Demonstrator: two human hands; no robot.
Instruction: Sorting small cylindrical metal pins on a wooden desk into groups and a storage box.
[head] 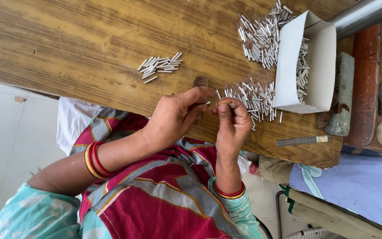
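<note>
Head view: left hand (173,117) and right hand (231,121) meet at the tabletop's (67,40) near edge, each grip pinching a thin metal pin (208,103), beside the loose pins (255,97) for easy reach.

Soft, even daylight fills the head view, bright enough that the grain of the worn brown wooden tabletop (89,40) reads clearly, and shadows are faint, with only thin dark edges under the scattered small silver metal tubes (160,65) and a dim band beneath the table's near edge. The pale tiled floor (9,128) at the left is nearly washed out, the folded white cardboard box (319,66) is bright but keeps its creases, and the grey metal pipe (363,13) at the top right carries a long pale sheen. Focus is sharp across the middle, while the wide lens bows the table's edges and softens detail toward the corners.
</note>
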